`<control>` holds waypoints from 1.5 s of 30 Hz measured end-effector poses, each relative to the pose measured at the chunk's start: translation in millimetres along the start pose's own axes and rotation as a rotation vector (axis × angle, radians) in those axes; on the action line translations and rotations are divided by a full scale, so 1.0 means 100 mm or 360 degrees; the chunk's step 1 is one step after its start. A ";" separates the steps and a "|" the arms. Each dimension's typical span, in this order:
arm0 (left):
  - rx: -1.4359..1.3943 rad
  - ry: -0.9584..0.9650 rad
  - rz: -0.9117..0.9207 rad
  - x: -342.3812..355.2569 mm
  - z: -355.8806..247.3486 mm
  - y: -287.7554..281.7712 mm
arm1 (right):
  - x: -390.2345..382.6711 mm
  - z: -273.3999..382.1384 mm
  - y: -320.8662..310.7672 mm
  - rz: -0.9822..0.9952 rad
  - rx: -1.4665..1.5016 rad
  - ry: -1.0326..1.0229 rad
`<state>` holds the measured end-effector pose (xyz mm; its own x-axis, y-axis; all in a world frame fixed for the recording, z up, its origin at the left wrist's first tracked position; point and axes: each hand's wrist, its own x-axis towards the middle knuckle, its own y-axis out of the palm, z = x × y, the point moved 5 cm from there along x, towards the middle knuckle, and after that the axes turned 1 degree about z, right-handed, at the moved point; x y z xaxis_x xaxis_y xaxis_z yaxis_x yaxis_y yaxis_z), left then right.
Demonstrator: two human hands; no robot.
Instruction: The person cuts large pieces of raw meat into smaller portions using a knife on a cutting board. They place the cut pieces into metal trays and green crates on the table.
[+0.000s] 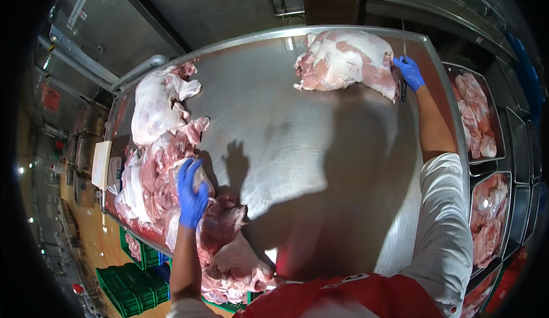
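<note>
My left hand (193,197), in a blue glove, is open with its thumb apart. It is over or against a pile of raw meat cuts (154,166) along the table's left side; contact is hard to tell. My right hand (410,74), also gloved in blue, is closed around a knife (404,42) at the far right, blade pointing away from me. Just left of that hand lies a large, fat-covered cut of raw meat (349,61) near the far edge. More meat (240,261) lies at the near left, by my left forearm.
The metal table (274,129) has a raised rim. Metal trays of meat pieces (489,218) line its right side. Green crates (131,286) stand on the floor at lower left. A white board (101,165) is by the left edge, and a pipe (140,72) runs near the far left corner.
</note>
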<state>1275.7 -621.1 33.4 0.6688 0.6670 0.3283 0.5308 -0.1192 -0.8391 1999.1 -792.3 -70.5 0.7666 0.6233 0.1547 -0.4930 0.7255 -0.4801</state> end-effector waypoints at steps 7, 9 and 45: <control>-0.0177 0.0098 0.0756 2.60 -0.99 2.37 | 0.21 0.01 0.52 0.0429 0.0069 0.0055; -0.0275 0.0083 0.0728 3.15 -0.93 3.14 | 0.22 0.01 0.59 0.0392 0.0168 0.0052; 0.0188 -0.0830 -0.0021 -0.56 -0.42 0.42 | -3.84 1.83 3.29 0.0453 0.0357 -0.0705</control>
<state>1282.1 -694.4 -2.3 0.2990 0.9484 0.1054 0.4549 -0.0445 -0.8894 1467.2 -740.0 -129.7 0.3688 0.8311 0.4164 -0.7673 0.5250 -0.3683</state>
